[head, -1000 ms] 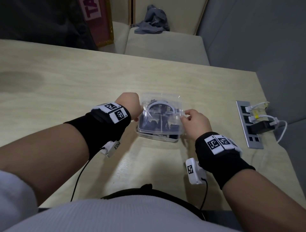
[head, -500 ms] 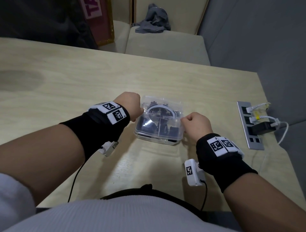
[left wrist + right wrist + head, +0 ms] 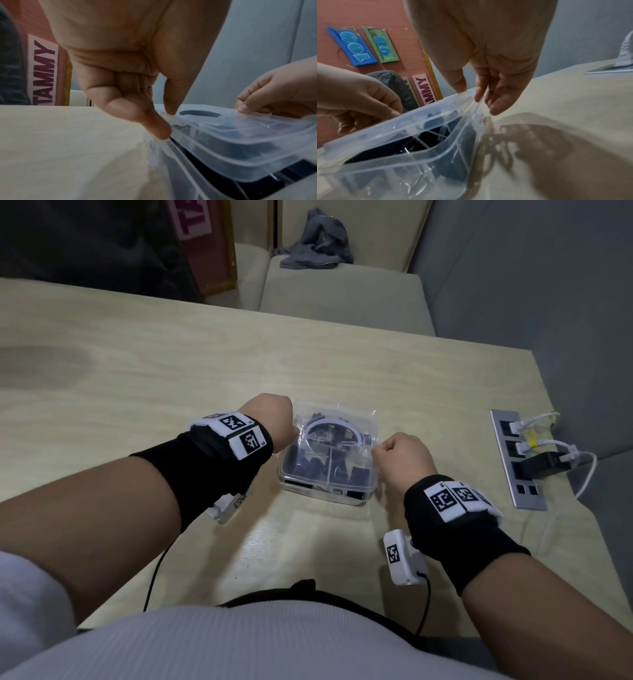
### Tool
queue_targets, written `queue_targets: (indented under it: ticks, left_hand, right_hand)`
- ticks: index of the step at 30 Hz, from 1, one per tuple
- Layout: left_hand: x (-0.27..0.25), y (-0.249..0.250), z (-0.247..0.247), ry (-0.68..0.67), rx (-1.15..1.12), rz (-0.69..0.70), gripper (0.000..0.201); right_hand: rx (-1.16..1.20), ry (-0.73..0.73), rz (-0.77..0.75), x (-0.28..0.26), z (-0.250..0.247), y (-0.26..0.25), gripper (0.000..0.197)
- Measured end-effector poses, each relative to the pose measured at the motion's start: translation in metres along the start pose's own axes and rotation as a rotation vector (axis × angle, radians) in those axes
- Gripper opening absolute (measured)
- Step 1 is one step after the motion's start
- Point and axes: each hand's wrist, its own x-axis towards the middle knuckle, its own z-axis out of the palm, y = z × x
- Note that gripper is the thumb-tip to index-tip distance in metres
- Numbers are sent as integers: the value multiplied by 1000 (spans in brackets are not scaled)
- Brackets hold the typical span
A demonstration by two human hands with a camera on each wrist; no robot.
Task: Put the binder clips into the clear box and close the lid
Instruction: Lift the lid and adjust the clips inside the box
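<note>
Nearest the person, the lid's [image 3: 243,146] front edge rides above the clear box's [image 3: 310,486] rim with a dark gap showing — the far edge already sits low, so the lid tilts down away from the body. That gap is what the closing press probably has to take up. The box stands on the table [image 3: 137,378] between the two hands, black binder clips [image 3: 356,474] visible inside. The left hand [image 3: 270,419] pinches the lid's left edge between thumb and curled forefinger; the right hand [image 3: 404,453] grips the right edge likewise, thumb on top — both wrists low, knuckles up. Farther right, a power strip [image 3: 517,460] lies along the table edge.
</note>
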Motion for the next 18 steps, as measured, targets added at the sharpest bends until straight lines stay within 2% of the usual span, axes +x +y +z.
queue_targets:
  ticks: [2, 5, 8, 11, 14, 16, 18]
  left_hand:
    - [-1, -2, 2, 33, -65, -4, 24]
    - [-1, 0, 1, 87, -208, -5, 29]
    - [3, 2, -2, 143, -374, -10, 33]
    - [5, 2, -8, 201, -473, -59, 45]
    - [5, 1, -10, 147, -603, -114, 48]
    - [5, 0, -10, 100, -747, -115, 40]
    - [4, -3, -11, 118, -806, -113, 32]
  right_hand:
    - [35, 50, 2, -3, -2, 1, 19]
    - [133, 126, 10, -4, -8, -1, 25]
    - [401, 165, 62, -4, -14, -11, 23]
    - [578, 168, 52, -5, -18, -19, 19]
    - [671, 140, 23, -4, -18, -24, 21]
    - [719, 111, 14, -5, -15, -25, 20]
    - [807, 71, 24, -10, -12, -27, 15]
